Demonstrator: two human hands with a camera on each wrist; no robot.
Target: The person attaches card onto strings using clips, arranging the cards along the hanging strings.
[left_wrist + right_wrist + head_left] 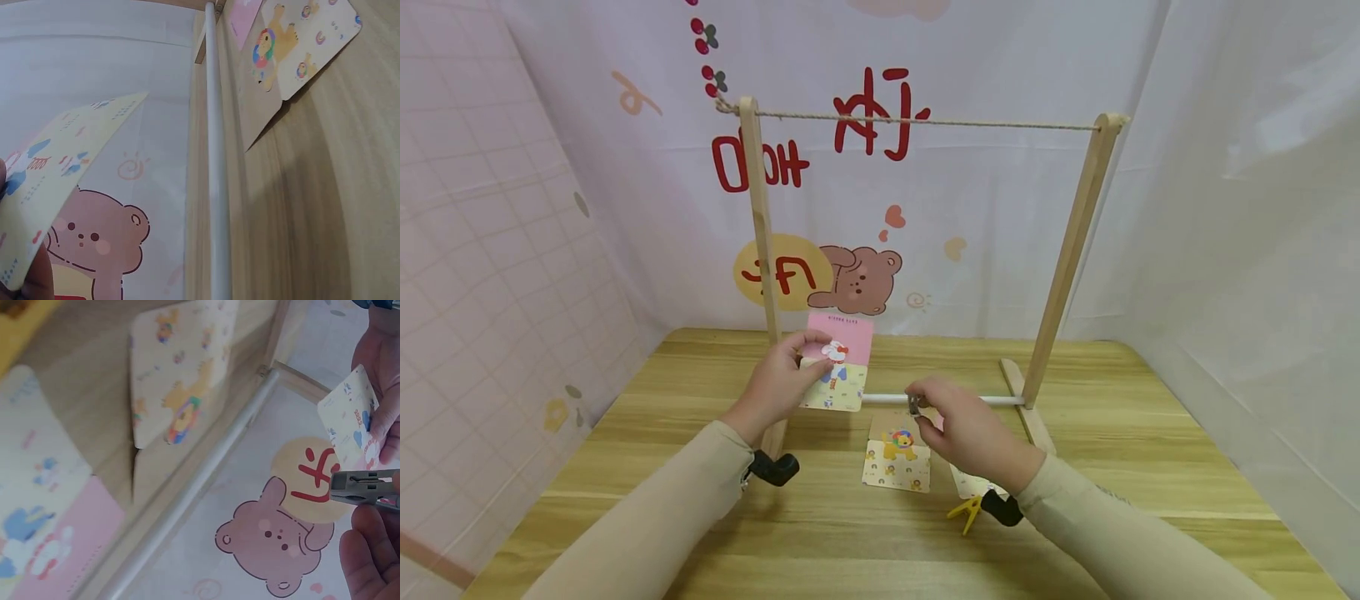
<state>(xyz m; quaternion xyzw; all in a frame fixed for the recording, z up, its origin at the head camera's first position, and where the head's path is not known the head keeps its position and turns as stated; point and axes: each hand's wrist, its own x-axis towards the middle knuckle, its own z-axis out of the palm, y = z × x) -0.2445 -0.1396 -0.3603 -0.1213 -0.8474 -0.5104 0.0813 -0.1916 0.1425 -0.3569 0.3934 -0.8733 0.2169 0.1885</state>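
My left hand (778, 383) pinches a pink-and-cream picture card (853, 337) with a white character on it, raised beside the left post. My right hand (966, 429) pinches a grey clothespin (356, 484) between thumb and fingers, to the right of that card and apart from it. A lion picture card (897, 471) lies on the table below the right hand. Partly hidden under the right forearm is another pink-and-cream card (44, 512). Close by lies a yellow clothespin (967, 510).
A wooden frame stands on the table (850, 533), with a left post (760, 217), a right post (1071, 258), a twine line (985, 124) across the top and a white bar (887, 399) low down. A printed curtain (992, 275) hangs behind.
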